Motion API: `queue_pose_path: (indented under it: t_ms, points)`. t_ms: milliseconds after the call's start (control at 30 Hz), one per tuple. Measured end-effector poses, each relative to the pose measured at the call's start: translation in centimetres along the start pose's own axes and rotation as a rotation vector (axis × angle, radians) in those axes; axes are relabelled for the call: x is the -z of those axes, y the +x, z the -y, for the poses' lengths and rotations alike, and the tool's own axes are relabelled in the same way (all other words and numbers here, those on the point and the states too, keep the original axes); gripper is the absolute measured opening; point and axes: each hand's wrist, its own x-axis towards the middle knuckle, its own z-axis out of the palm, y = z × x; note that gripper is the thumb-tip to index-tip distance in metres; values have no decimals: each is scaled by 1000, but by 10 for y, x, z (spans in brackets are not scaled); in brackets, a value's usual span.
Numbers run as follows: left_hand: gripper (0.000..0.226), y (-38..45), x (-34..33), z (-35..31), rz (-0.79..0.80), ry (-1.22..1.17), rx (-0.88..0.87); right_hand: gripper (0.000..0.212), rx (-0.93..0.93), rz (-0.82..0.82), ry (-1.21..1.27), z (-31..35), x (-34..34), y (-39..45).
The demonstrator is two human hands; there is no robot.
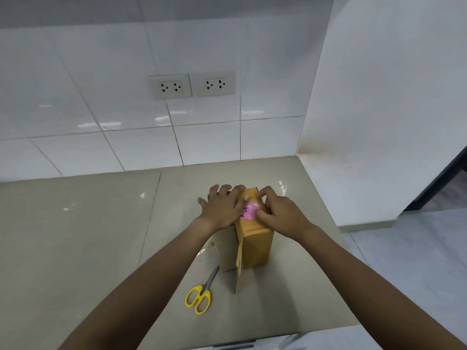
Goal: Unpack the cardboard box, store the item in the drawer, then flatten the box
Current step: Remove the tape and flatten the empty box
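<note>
The glossy beige tiled countertop carries an upright brown cardboard box. The left hand lies flat against the box top. The right hand pinches its pink sticker. Yellow-handled scissors lie nearby.

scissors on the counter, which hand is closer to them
Left. The left hand rests on the box's left top edge, above the scissors; the right hand picks at the pink sticker.

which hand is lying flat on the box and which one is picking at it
The left hand lies flat, fingers spread, on the cardboard box's left top edge. The right hand has its fingers curled, picking beside the pink sticker.
</note>
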Motion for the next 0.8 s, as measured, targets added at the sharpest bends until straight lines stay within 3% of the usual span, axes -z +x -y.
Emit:
queue_pose_path:
  t_ms: [133,300,500,667,800]
  points:
    - [46,-2,2,-3,-19,68,-18,32,36,-94,-204,8,-7,7]
    - [46,-4,-1,-3,-43,112,0,30,42,-95,-329,8,-8,13]
    - [45,-4,-2,-5,-29,147,12,12,-93,186,60,10,11,24]
    - [47,-7,0,-8,-3,181,11,24,-227,315,294,13,18,35]
    - [46,-9,2,-9,-1,166,22,29,-259,339,344,14,19,38]
